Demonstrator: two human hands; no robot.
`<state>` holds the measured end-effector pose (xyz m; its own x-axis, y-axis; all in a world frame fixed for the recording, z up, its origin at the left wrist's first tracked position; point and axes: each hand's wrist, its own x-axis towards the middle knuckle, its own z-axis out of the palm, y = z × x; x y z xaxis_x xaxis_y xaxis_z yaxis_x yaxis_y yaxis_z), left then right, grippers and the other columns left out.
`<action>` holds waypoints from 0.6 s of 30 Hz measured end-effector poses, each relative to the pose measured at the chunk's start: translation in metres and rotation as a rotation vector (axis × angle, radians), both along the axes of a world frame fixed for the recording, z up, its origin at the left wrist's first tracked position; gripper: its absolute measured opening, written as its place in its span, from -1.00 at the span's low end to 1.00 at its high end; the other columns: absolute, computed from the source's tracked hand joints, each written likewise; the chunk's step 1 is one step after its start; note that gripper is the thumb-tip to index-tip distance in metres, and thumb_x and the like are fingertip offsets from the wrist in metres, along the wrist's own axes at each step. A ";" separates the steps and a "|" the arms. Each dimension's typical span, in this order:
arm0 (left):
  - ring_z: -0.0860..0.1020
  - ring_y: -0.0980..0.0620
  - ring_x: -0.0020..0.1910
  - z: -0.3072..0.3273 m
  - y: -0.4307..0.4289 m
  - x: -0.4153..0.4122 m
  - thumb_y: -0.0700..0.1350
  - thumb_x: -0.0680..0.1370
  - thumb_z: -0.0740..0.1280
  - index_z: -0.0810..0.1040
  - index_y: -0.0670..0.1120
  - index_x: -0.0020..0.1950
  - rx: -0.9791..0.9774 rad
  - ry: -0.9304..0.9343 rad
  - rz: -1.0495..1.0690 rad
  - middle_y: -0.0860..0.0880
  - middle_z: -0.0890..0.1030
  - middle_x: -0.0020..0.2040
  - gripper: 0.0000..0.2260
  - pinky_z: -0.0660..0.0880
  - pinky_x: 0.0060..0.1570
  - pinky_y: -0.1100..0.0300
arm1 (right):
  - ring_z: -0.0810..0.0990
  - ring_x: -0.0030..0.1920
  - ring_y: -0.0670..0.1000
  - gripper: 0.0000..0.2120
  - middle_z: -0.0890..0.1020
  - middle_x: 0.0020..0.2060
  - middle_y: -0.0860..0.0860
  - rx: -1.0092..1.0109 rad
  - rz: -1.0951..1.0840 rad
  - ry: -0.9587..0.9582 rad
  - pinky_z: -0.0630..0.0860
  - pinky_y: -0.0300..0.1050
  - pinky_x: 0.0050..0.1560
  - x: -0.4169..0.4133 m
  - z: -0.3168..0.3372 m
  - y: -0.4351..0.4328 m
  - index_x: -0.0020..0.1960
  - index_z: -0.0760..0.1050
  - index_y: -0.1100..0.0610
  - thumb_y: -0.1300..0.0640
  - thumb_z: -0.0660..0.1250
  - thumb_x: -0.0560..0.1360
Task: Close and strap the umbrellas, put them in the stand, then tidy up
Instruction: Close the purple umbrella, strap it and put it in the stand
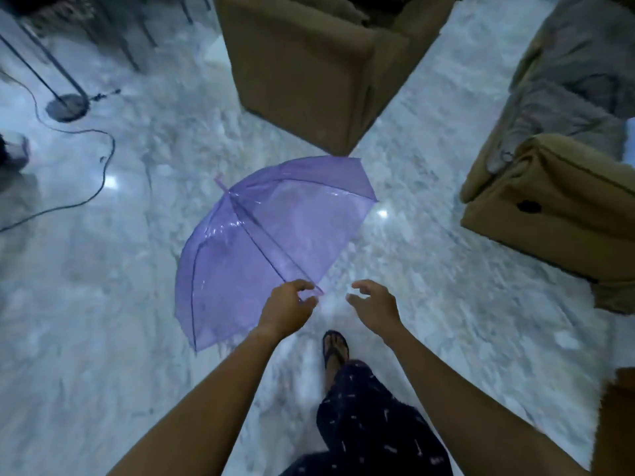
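Over on the left a round stand base [65,106] sits on the marble floor [103,338], with a dark cable [104,166] looping away from it. In the middle of the room is the purple umbrella [268,235], fully open and tipped on its side, its pointed tip aimed toward the stand base. I cannot tell whether its low rim rests on the floor or hangs just above it.

It looks a light thing. The see-through canopy is thin, slick plastic over slim ribs that would bend or snag if grabbed. To my eye the shaft and its handle [318,291] are the sound places to take it, with the other hand on the sliding collar to fold it.

The left grip [287,307] is curled with finger and thumb pinching the handle end, though blur softens the contact. Just to its right the right grip [374,304] hovers with its fingers loosely spread and bent. It holds nothing and is clear of the umbrella.

A sandalled foot [335,345] steps below. Brown armchairs [309,80] stand behind and to the right.
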<state>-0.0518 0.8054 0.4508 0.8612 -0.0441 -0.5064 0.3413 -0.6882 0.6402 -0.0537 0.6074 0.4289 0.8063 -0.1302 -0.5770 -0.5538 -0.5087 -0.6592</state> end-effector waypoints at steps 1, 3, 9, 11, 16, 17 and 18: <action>0.61 -0.03 0.15 -0.003 -0.004 0.014 -0.02 0.53 0.41 0.63 -0.01 0.23 0.011 0.033 0.032 0.01 0.66 0.22 -0.72 0.49 0.15 0.15 | 0.55 0.27 0.07 -0.67 0.55 0.30 0.07 -0.031 0.047 0.039 0.50 -0.09 0.07 0.022 -0.002 -0.007 0.30 0.56 0.07 0.03 0.40 0.56; 0.61 -0.01 0.16 -0.005 -0.011 0.040 -0.02 0.53 0.42 0.63 0.00 0.23 0.004 0.055 0.095 0.05 0.65 0.22 -0.72 0.49 0.20 0.13 | 0.55 0.25 0.08 -0.68 0.54 0.30 0.08 -0.066 0.157 0.071 0.55 -0.03 0.11 0.061 -0.005 -0.018 0.30 0.56 0.06 0.03 0.40 0.57; 0.61 -0.01 0.15 0.000 -0.024 0.079 -0.04 0.49 0.43 0.66 -0.03 0.17 0.014 0.124 0.260 0.00 0.67 0.15 -0.74 0.49 0.22 0.12 | 0.59 0.23 0.10 -0.68 0.60 0.26 0.12 -0.116 0.386 0.116 0.49 -0.10 0.12 0.139 -0.008 -0.032 0.26 0.58 0.08 0.05 0.42 0.53; 0.62 0.00 0.13 -0.004 -0.030 0.078 0.02 0.42 0.42 0.65 0.01 0.01 -0.010 0.148 0.311 0.03 0.69 0.11 -0.80 0.50 0.21 0.10 | 0.59 0.23 0.09 -0.68 0.61 0.25 0.12 -0.105 0.414 0.110 0.48 -0.12 0.13 0.150 -0.009 -0.035 0.27 0.58 0.09 0.05 0.42 0.53; 0.63 0.00 0.05 -0.025 -0.068 0.056 -0.08 0.50 0.41 0.62 0.00 -0.10 -0.092 0.131 0.434 -0.01 0.70 0.04 -0.98 0.51 0.08 0.15 | 0.60 0.17 0.11 -0.68 0.61 0.23 0.10 -0.056 0.496 0.148 0.51 -0.07 0.17 0.149 -0.017 -0.059 0.28 0.58 0.07 0.04 0.40 0.54; 0.62 -0.01 0.02 -0.032 -0.077 0.052 -0.10 0.51 0.41 0.66 -0.03 -0.02 -0.122 0.126 0.462 -0.02 0.69 0.00 -0.92 0.49 0.00 0.19 | 0.61 0.16 0.10 -0.69 0.62 0.21 0.10 -0.051 0.522 0.145 0.52 -0.04 0.18 0.149 -0.020 -0.066 0.27 0.58 0.07 0.05 0.39 0.54; 0.60 -0.01 0.00 -0.039 -0.086 0.047 -0.10 0.52 0.40 0.67 -0.06 0.04 -0.143 0.126 0.480 -0.03 0.68 -0.02 -0.87 0.45 -0.04 0.22 | 0.61 0.14 0.09 -0.70 0.63 0.20 0.09 -0.048 0.550 0.143 0.52 -0.03 0.18 0.149 -0.024 -0.072 0.27 0.58 0.07 0.06 0.39 0.55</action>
<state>-0.0046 0.7191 0.4119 0.7340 0.2649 -0.6254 0.6779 -0.3434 0.6500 0.0957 0.5358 0.4046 0.6772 0.2577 -0.6892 -0.2812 -0.7749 -0.5661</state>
